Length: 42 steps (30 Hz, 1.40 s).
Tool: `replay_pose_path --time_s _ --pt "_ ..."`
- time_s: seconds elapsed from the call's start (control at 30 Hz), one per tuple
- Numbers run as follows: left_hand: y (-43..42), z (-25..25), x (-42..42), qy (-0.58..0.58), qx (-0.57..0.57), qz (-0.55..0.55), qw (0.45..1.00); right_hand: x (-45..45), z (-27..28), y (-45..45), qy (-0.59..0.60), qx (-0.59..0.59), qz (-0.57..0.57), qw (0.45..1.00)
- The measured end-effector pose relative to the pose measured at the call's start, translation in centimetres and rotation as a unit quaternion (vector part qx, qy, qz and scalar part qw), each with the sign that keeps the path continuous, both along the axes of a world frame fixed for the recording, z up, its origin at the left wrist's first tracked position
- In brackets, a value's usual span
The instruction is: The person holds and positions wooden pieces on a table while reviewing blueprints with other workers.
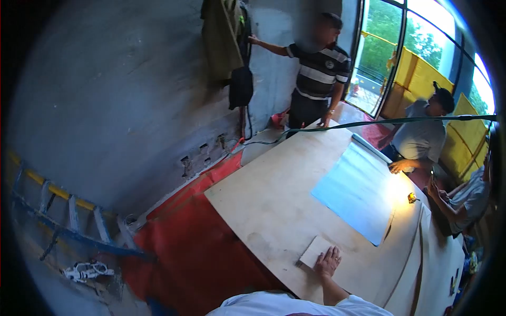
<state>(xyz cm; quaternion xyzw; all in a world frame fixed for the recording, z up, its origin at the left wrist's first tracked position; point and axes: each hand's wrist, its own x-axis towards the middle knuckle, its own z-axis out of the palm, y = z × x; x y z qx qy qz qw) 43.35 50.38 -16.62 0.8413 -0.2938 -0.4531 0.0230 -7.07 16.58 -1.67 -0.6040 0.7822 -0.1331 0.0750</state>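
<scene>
My right hand (328, 262) lies palm down with its fingers stretched out. It covers the right edge of a small pale rectangular piece (314, 251), which looks like a notebook or a block; I cannot tell which. Under both is a large light wooden board (269, 210) that forms a tabletop. Beyond my hand a big bluish-white sheet (353, 189) lies flat on the board, its far edge rolled up. My left hand is out of view.
A person in a striped shirt (321, 73) stands at the far end, one hand on the board. Two more people are on the right, near a small lit lamp (412, 197). A dark cable (369, 124) crosses above. Red sheeting (184, 247) and a ladder (74, 213) lie left.
</scene>
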Motion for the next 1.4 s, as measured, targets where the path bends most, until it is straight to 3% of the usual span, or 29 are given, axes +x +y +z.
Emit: replay_pose_path --time_s 0.07,0.1,0.13,0.2,0.23,0.3,0.4,0.5,0.6,0.63,0.77,0.83,0.93,1.07,1.1,1.2,1.23,1.3,1.33,1.37,1.4 --pt "-2.2 -6.1 -1.7 -0.004 -0.023 -0.011 1.000 0.4 0.3 0.4 -0.002 0.017 0.000 1.000" --pt "-4.6 -8.1 -2.4 0.012 -0.066 0.039 0.997 0.2 0.4 0.2 -0.002 0.020 0.001 1.000" --pt "-7.7 -7.1 -2.4 0.086 -0.161 0.211 0.960 0.3 0.5 0.3 -0.003 0.023 0.000 1.000" --pt "-14.8 -2.9 -3.0 0.210 -0.180 0.308 0.910 0.6 0.5 0.4 0.008 0.005 -0.001 1.000" --pt "-17.6 1.8 -5.0 0.217 -0.220 0.309 0.900 0.6 0.5 0.5 0.016 0.007 -0.001 1.000" --pt "-21.8 6.4 -7.3 0.293 -0.237 0.287 0.881 0.5 -0.3 0.1 0.024 0.009 -0.001 1.000" --pt "-25.4 9.8 -11.0 0.369 -0.223 0.261 0.864 -0.4 -0.7 -0.1 0.030 0.016 -0.002 0.999" --pt "-27.2 11.3 -14.3 0.320 -0.226 0.198 0.899 0.2 -0.3 0.2 0.024 0.003 0.003 1.000" --pt "-29.2 7.7 -15.7 0.238 -0.240 0.027 0.941 -0.1 -0.7 0.3 0.014 -0.006 0.007 1.000" --pt "-29.4 7.4 -16.5 0.215 -0.232 0.016 0.949 0.0 -0.7 0.3 0.018 -0.004 0.006 1.000" --pt "-29.4 8.3 -18.1 0.210 -0.251 0.032 0.944 0.3 0.0 0.2 0.032 0.010 0.002 0.999" --pt "-29.1 5.8 -18.1 0.192 -0.272 0.047 0.942 0.3 0.2 0.1 0.034 0.012 0.001 0.999" --pt "-29.0 1.4 -18.8 0.073 -0.389 0.081 0.915 0.6 0.2 0.3 0.039 0.017 -0.001 0.999" --pt "-28.8 1.9 -19.3 0.074 -0.410 0.089 0.905 0.6 0.6 0.1 0.051 0.037 0.001 0.998" --pt "-28.9 4.8 -18.4 0.174 -0.331 0.062 0.925 0.4 0.6 0.1 0.054 0.039 0.006 0.998" --pt "-29.0 7.3 -18.8 0.202 -0.361 0.086 0.907 0.4 0.7 0.0 0.050 0.032 0.011 0.998" --pt "-29.3 5.1 -19.5 0.169 -0.425 0.105 0.883 0.0 0.2 -0.1 0.072 0.027 0.026 0.997" --pt "-30.0 1.8 -20.0 0.187 -0.405 0.107 0.888 -1.8 -2.4 -0.3 0.094 -0.022 0.067 0.993" --pt "-29.8 5.2 -19.9 0.193 -0.369 0.129 0.900 -4.3 -6.6 -1.6 0.252 -0.355 0.231 0.870" --pt "-30.4 3.8 -19.7 0.206 -0.335 0.097 0.915 -0.1 -0.3 -0.2 0.164 0.001 0.068 0.984" --pt "-30.8 1.4 -20.7 0.197 -0.352 0.130 0.906 -1.2 -1.5 -0.8 0.167 0.011 0.067 0.984"
